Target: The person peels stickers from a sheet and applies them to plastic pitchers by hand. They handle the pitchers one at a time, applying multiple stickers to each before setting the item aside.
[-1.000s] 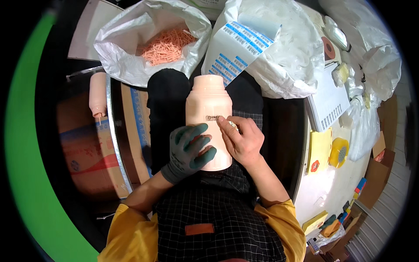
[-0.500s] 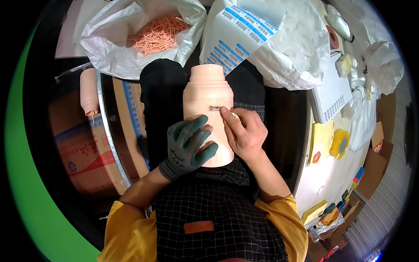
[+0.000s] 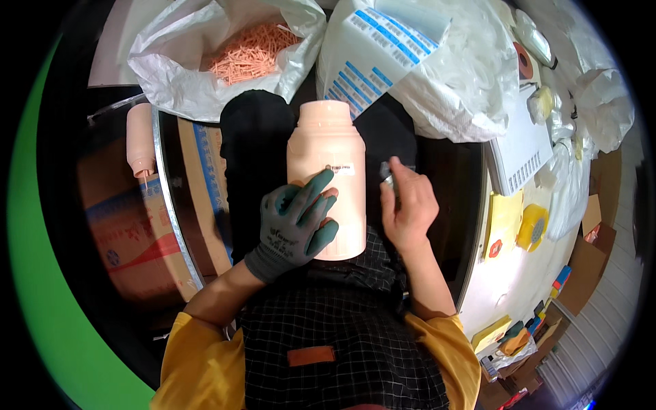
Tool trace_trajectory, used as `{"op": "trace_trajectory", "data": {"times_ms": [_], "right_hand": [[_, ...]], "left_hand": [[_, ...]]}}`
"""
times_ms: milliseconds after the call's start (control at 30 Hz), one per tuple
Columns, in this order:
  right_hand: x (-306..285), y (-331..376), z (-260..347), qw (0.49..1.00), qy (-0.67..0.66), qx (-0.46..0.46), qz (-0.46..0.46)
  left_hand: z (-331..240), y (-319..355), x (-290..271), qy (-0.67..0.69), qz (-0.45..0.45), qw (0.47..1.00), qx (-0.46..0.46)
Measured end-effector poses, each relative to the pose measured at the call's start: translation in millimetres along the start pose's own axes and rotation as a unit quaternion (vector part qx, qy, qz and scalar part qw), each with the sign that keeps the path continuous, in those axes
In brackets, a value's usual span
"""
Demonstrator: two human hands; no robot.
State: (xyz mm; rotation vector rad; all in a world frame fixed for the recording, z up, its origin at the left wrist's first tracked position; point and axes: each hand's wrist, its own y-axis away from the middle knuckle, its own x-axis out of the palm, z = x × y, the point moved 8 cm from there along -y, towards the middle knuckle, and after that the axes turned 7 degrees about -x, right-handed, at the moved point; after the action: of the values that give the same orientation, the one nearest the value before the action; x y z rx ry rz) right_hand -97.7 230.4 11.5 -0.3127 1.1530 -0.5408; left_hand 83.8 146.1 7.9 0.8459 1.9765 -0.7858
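A pale pink flask body (image 3: 326,147) with a narrower neck stands between my knees, its neck toward the far side. A small white label (image 3: 342,168) with dark print lies on its front. My left hand (image 3: 292,222), in a grey-green glove with bare fingertips, rests on the flask with fingers apart, one tip touching the label's left end. To the right of the flask and apart from it, my bare right hand (image 3: 410,208) is closed in a pinch. A small greyish, shiny bit (image 3: 387,173) shows at its fingers; its kind I cannot tell.
Beyond my knees are a white sack (image 3: 171,78) of pink strips and a sheet of blue-and-white labels (image 3: 362,82) on a plastic-filled sack (image 3: 444,96). A pink flask part (image 3: 141,137) is at the left, above cartons (image 3: 137,260). Tape (image 3: 531,227) lies on the right-hand table.
My right hand has left the flask and moved to the right, uncovering the label's right end. My left index fingertip has slid up onto the label. The flask has stayed in place.
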Motion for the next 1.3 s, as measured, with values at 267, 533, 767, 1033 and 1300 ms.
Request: {"op": "trace_trajectory", "data": {"times_ms": [267,533,767,1033,1300], "right_hand": [[29.5,11.3,17.5,0.991,-0.131,0.035,-0.006],[13.0,25.2,83.5,0.971,-0.219,-0.074,-0.065],[-68.9,78.1,-14.5,0.805,-0.460,0.337,-0.165],[-230.7,287.3,-180.8,0.814,0.099,0.531,-0.214],[-243.6,264.2,-198.1,0.830,0.234,0.489,-0.130]], "left_hand": [[12.9,2.9,-22.5,0.057,0.004,0.998,0.004],[99.9,-112.3,-15.9,0.395,0.156,0.895,-0.140],[164.5,-109.6,63.6,0.417,0.223,0.860,-0.192],[-99.5,-151.0,9.3,0.138,0.032,0.972,0.189],[-334.3,-121.3,215.6,0.076,0.212,0.894,0.387]]}}
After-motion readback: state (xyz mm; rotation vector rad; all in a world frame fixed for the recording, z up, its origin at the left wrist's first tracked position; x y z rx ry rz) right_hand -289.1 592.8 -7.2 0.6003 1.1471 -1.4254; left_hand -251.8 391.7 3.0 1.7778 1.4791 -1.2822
